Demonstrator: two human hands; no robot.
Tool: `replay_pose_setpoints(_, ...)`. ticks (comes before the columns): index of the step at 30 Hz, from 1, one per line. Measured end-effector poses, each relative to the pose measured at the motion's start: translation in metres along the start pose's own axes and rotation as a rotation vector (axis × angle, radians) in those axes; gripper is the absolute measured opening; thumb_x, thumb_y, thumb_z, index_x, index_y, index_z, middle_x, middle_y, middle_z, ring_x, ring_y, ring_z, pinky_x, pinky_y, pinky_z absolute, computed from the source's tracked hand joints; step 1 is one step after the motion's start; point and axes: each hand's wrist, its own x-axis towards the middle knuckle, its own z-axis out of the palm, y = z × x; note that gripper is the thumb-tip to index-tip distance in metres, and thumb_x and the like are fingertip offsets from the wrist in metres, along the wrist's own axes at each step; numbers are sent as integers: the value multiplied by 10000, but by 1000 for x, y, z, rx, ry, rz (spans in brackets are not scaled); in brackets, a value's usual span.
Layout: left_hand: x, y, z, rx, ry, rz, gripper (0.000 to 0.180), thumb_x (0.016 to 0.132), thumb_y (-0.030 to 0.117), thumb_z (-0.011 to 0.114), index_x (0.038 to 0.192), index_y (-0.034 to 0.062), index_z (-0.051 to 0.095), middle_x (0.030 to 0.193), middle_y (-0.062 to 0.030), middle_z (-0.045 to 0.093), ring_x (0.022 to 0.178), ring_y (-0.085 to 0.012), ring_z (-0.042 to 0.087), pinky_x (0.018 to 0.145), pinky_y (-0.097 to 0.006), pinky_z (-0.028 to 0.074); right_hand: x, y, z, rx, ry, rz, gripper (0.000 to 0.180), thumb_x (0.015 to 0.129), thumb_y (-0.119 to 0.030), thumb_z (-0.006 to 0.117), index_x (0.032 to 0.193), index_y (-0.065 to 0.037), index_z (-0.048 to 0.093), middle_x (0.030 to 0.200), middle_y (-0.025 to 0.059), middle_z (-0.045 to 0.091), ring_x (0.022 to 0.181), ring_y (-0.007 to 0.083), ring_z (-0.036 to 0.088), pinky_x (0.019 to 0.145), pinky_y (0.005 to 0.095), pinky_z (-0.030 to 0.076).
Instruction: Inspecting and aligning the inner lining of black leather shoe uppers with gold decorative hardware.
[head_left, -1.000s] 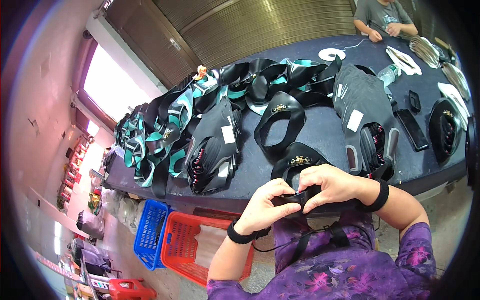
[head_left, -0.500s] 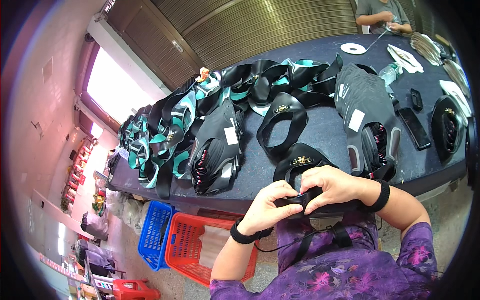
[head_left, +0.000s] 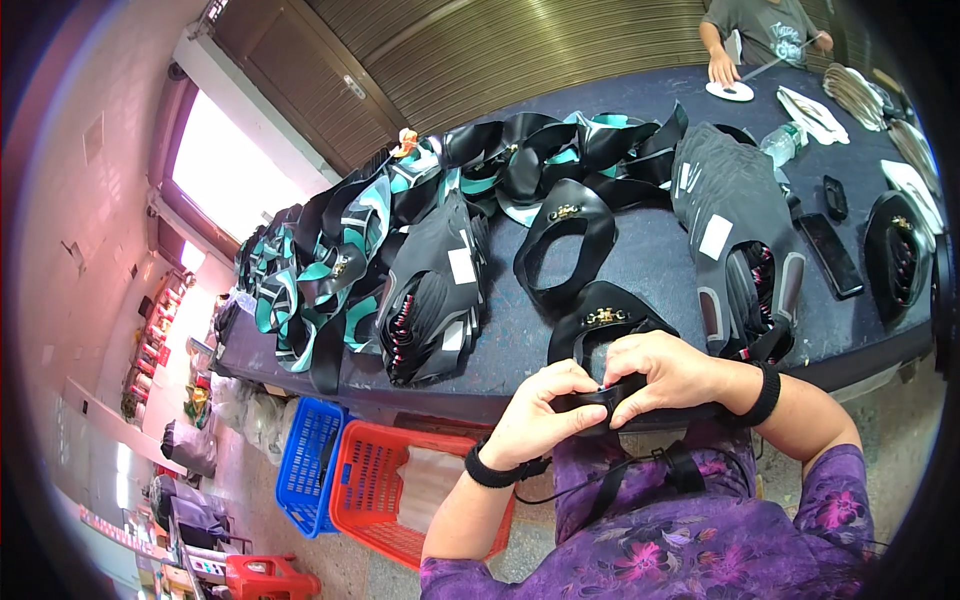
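At the table's near edge, both hands pinch the lower rim of a black loop-shaped piece with a gold ornament, which looks like a shoe part. My left hand grips it from the left, thumb and fingers pressed on the edge. From the right, my right hand pinches the same edge, and the fingertips nearly meet. What lies between them is too small to make out. Just beyond is a similar black loop. Stacks of black shoe-upper-like pieces lie left and right of it.
Black and teal loops heap along the table's left and far side. A phone, bottle and black loop stack lie right. Red and blue baskets stand below. Another person works across.
My hands keep their pinch on the black loop, with barely any shift. Across the table, the other person has put one hand on the white roll and drawn the other hand right with the strip.
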Motion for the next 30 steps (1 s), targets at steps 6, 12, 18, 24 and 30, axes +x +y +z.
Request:
replay_pose_setpoints(6,1,-7,2,-65,5,-33,159,721,70,674,840,5,592,824,-30,508,783,-118,475,713,-245,368,-4,1,3,-8,23,23,396,625,-318,745,800,-9,571,742,84,548,707,223,558,621,299,430)
replay_pose_setpoints(12,0,-3,9,-101,21,-46,132,744,95,645,816,0,590,749,-7,472,702,-94,453,613,-233,368,-8,3,3,30,48,30,326,665,-277,723,811,-25,578,741,79,561,699,217,567,619,294,436)
replay_pose_setpoints(18,-1,-7,2,83,-73,-5,139,790,144,607,848,18,600,774,-18,476,746,-117,444,681,-246,354,-12,-6,6,209,123,189,227,697,-174,701,817,-26,578,742,69,580,692,169,571,630,275,444)
replay_pose_setpoints(24,8,-4,-2,315,-238,73,195,720,203,633,687,26,558,675,-59,436,742,-218,427,713,-334,326,-15,-2,13,161,96,118,211,683,-148,703,801,-27,578,722,68,577,679,172,569,616,278,443)
replay_pose_setpoints(30,11,-2,10,537,-350,113,265,701,263,679,807,36,594,906,-81,537,986,-238,454,945,-373,229,-18,-12,18,132,176,156,263,651,-166,723,821,-37,567,762,57,563,704,197,547,644,287,426)
